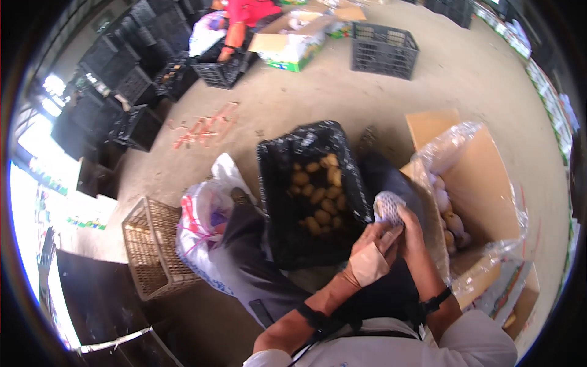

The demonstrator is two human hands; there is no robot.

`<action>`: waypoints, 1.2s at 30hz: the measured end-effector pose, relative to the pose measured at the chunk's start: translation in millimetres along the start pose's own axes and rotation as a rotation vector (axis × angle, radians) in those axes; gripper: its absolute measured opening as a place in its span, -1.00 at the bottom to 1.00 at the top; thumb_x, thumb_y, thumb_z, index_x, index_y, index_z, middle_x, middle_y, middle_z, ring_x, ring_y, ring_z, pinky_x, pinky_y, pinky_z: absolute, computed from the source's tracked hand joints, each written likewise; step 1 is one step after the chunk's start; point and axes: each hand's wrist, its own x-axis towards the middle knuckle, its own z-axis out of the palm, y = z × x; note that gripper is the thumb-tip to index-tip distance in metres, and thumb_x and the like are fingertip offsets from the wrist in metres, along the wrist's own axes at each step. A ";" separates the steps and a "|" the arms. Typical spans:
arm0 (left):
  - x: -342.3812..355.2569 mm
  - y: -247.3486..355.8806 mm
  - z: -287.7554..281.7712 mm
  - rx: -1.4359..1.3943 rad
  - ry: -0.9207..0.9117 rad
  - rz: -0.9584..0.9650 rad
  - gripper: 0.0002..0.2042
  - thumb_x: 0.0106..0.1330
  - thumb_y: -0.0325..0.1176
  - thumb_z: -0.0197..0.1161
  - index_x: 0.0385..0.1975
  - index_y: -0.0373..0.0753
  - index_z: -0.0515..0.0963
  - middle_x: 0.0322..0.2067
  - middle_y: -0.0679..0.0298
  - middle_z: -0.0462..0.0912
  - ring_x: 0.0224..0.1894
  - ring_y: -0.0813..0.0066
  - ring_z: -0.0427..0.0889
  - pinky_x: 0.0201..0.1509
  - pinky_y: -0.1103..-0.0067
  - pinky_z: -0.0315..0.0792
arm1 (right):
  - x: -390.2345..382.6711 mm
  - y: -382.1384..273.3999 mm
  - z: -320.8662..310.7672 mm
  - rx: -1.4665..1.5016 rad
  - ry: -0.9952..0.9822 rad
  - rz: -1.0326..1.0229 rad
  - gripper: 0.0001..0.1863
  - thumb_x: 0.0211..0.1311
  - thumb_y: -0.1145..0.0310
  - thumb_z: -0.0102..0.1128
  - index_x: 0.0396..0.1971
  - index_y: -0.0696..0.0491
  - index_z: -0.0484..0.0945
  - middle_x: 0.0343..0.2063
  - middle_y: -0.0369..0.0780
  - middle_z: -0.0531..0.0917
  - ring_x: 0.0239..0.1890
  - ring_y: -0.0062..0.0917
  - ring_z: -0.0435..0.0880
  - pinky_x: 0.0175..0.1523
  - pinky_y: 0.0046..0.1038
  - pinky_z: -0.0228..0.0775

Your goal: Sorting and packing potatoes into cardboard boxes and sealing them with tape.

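Note:
A brown fruit in a white foam net sleeve is held up above my lap, over the right knee. My right hand closes around its lower right side. My left hand, with a pale covering over its back, has bent fingers at the sleeve's lower end, against the right hand; its fingertips are partly hidden. Left of the hands stands a black crate lined with black plastic, with brown oval fruits loose inside. At my right, a cardboard box with a clear plastic liner holds several foam-netted fruits.
A white plastic bag leans by my left leg, beside a tan basket. Red straps lie on the floor. Farther off are a black crate, an open carton and a person in red reaching into another crate.

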 end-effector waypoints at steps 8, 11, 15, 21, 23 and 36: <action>-8.4 -77.9 10.9 -0.102 -0.210 -0.214 -0.69 0.11 -0.38 0.35 -0.13 -0.26 0.60 -0.24 0.11 0.59 -0.25 0.18 0.66 -0.15 0.41 0.56 | -11.8 -119.9 -141.0 -0.436 0.497 -0.348 -0.48 0.29 0.04 0.13 0.10 0.11 0.49 -0.09 -0.19 0.66 -0.13 -0.45 0.66 -0.20 -0.47 0.51; -6.0 -137.0 -3.7 -0.017 -0.282 -0.430 -0.67 0.13 -0.32 0.34 -0.12 -0.32 0.60 -0.24 0.03 0.64 -0.28 0.20 0.70 -0.12 0.42 0.57 | -19.5 -136.4 -182.1 -1.069 0.698 -0.399 -0.41 0.28 0.12 0.21 0.18 0.21 0.42 0.00 -0.09 0.62 -0.01 -0.34 0.62 -0.03 -0.40 0.50; -3.1 -213.7 -22.0 0.181 -0.419 -0.685 -0.70 0.15 -0.20 0.28 -0.23 -0.29 0.66 -0.23 -0.01 0.68 -0.13 0.08 0.68 -0.07 0.31 0.57 | -4.7 -105.6 -118.9 -1.197 0.524 -0.607 -0.50 0.29 0.36 0.24 0.16 0.28 0.43 0.02 0.00 0.59 0.09 -0.31 0.57 0.19 -0.33 0.39; 0.9 -295.7 7.7 0.474 -0.700 -0.623 -0.63 0.18 -0.11 0.21 -0.26 -0.33 0.66 -0.14 -0.04 0.67 -0.10 0.00 0.68 0.00 0.34 0.57 | 31.0 -45.3 -1.3 -1.427 -0.050 -0.654 -0.68 0.09 0.47 0.27 -0.12 0.18 0.51 -0.31 -0.08 0.59 -0.27 -0.25 0.59 -0.13 -0.35 0.46; 7.4 -300.2 21.5 0.315 -0.472 -0.890 -0.65 0.12 -0.21 0.36 -0.15 -0.30 0.65 -0.08 -0.02 0.67 0.00 0.05 0.65 0.09 0.34 0.53 | 49.1 -26.8 -1.6 -1.293 -0.196 -0.593 -0.66 0.02 0.51 0.30 -0.14 0.17 0.52 -0.37 -0.10 0.58 -0.35 -0.27 0.60 -0.19 -0.35 0.46; -0.1 -428.3 86.9 0.514 -0.448 -0.762 -0.82 0.18 -0.28 0.21 -0.30 -0.20 0.62 -0.28 0.04 0.68 -0.12 0.09 0.67 -0.02 0.31 0.54 | 87.7 -3.5 13.1 -1.469 -0.128 -0.420 -0.65 -0.06 0.51 0.37 -0.20 0.18 0.55 -0.40 -0.09 0.65 -0.45 -0.30 0.66 -0.30 -0.37 0.53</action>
